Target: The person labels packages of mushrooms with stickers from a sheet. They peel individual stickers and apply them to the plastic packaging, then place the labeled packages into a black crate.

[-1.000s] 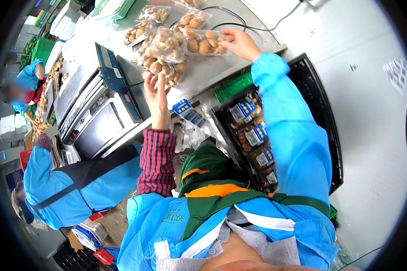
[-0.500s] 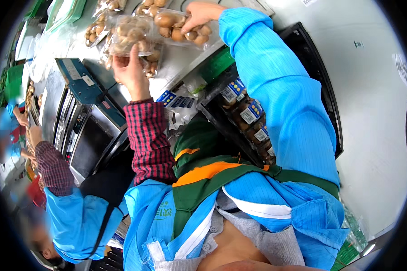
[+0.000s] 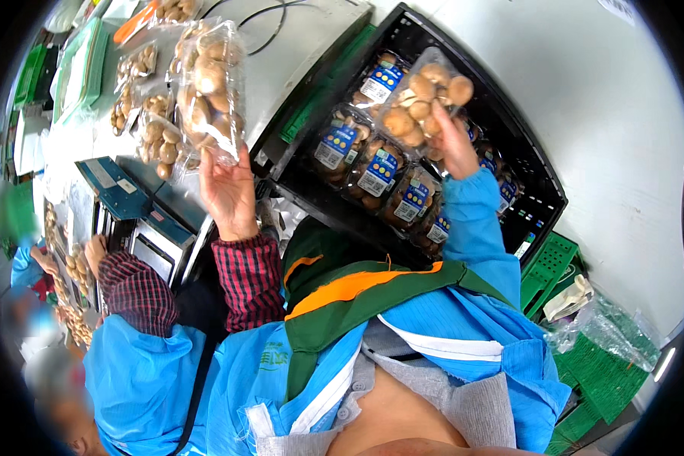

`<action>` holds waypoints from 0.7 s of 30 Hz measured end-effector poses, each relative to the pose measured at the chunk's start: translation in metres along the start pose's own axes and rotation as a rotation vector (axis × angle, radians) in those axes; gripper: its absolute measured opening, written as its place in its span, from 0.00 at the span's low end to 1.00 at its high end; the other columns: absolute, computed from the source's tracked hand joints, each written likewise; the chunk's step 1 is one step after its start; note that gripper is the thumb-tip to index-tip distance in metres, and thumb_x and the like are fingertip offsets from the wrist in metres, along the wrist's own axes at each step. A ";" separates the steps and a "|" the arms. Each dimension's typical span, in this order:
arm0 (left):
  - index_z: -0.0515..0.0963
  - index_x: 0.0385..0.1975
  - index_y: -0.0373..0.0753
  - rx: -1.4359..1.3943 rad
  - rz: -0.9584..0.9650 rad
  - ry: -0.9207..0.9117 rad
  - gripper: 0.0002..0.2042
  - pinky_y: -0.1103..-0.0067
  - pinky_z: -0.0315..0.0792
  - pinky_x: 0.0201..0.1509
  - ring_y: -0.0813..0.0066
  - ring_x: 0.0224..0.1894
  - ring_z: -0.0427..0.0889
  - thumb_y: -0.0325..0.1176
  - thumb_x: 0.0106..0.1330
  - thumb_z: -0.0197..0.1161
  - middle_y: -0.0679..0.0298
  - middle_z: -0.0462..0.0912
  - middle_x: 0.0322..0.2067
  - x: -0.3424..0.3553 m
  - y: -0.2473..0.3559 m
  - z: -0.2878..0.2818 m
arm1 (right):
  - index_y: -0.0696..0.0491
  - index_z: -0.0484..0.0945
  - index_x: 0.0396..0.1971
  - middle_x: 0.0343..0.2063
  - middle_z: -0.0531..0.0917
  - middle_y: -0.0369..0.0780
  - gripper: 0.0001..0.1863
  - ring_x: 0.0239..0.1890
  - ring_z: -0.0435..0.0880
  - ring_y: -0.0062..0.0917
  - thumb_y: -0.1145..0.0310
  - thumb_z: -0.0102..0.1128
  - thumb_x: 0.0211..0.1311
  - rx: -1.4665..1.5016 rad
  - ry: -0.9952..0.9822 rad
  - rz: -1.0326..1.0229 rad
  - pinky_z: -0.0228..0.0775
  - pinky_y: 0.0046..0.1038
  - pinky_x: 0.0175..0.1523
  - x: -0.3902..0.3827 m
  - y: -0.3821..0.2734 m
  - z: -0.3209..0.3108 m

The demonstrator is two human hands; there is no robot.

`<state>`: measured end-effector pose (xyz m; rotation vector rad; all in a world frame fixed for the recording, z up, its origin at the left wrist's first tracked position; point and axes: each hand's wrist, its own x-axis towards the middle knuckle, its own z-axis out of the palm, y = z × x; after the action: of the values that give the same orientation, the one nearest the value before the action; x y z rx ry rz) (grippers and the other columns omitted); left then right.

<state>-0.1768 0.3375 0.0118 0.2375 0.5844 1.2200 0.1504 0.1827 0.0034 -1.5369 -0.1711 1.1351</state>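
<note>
Left fingers [image 3: 245,160] part-curled, holding mushroom pack [image 3: 214,91] | right fingers [image 3: 442,121] pinch another pack [image 3: 414,106] | likely light, slick, bruisable: grip edges

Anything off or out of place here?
Two small things. The mushroom pack in the right hand shows no label, unlike the packs in the black crate; its underside is hidden. Crumpled clear plastic lies bunched at lower right, like stray wrapping. No clear damage visible.
</note>
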 end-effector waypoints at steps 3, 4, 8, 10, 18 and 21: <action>0.75 0.48 0.38 -0.061 -0.104 -0.071 0.12 0.66 0.71 0.58 0.67 0.53 0.78 0.33 0.68 0.57 0.62 0.81 0.48 -0.019 -0.022 0.012 | 0.53 0.74 0.52 0.43 0.81 0.37 0.28 0.39 0.81 0.21 0.46 0.59 0.61 -0.040 -0.047 -0.063 0.72 0.24 0.40 0.036 0.032 -0.001; 0.77 0.47 0.38 -0.066 -0.126 -0.059 0.11 0.66 0.72 0.57 0.66 0.52 0.78 0.33 0.68 0.56 0.61 0.82 0.47 -0.026 -0.029 0.018 | 0.57 0.77 0.47 0.39 0.82 0.39 0.27 0.35 0.82 0.22 0.47 0.61 0.60 -0.011 -0.033 -0.101 0.74 0.24 0.38 0.054 0.042 0.002; 0.75 0.49 0.39 0.044 -0.172 -0.061 0.12 0.66 0.70 0.58 0.66 0.54 0.76 0.34 0.68 0.55 0.63 0.80 0.49 -0.053 -0.045 0.028 | 0.54 0.78 0.42 0.34 0.82 0.37 0.26 0.33 0.82 0.23 0.45 0.63 0.57 -0.333 0.119 0.134 0.76 0.26 0.33 0.125 0.054 0.012; 0.75 0.48 0.41 0.079 -0.228 -0.050 0.11 0.66 0.68 0.59 0.70 0.53 0.76 0.33 0.68 0.55 0.66 0.81 0.48 -0.065 -0.055 0.033 | 0.57 0.79 0.41 0.32 0.83 0.38 0.28 0.32 0.83 0.27 0.45 0.64 0.56 -0.260 0.226 -0.056 0.76 0.29 0.32 0.153 0.082 -0.002; 0.69 0.54 0.36 0.295 -0.425 -0.127 0.18 0.73 0.68 0.59 0.71 0.54 0.75 0.27 0.63 0.60 0.62 0.77 0.50 -0.109 -0.097 0.041 | 0.55 0.45 0.69 0.58 0.69 0.47 0.47 0.56 0.73 0.34 0.47 0.59 0.61 0.491 -0.333 -0.055 0.67 0.36 0.58 -0.019 0.041 0.001; 0.71 0.53 0.38 0.484 -0.563 -0.189 0.17 0.75 0.70 0.55 0.73 0.49 0.77 0.25 0.64 0.60 0.65 0.79 0.48 -0.110 -0.137 0.041 | 0.54 0.52 0.66 0.58 0.71 0.43 0.36 0.59 0.72 0.30 0.58 0.59 0.64 0.290 -0.276 -0.234 0.65 0.35 0.61 -0.062 0.041 -0.007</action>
<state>-0.0679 0.1936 0.0133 0.5479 0.7153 0.4935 0.1046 0.1240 0.0030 -1.0722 -0.3478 1.1259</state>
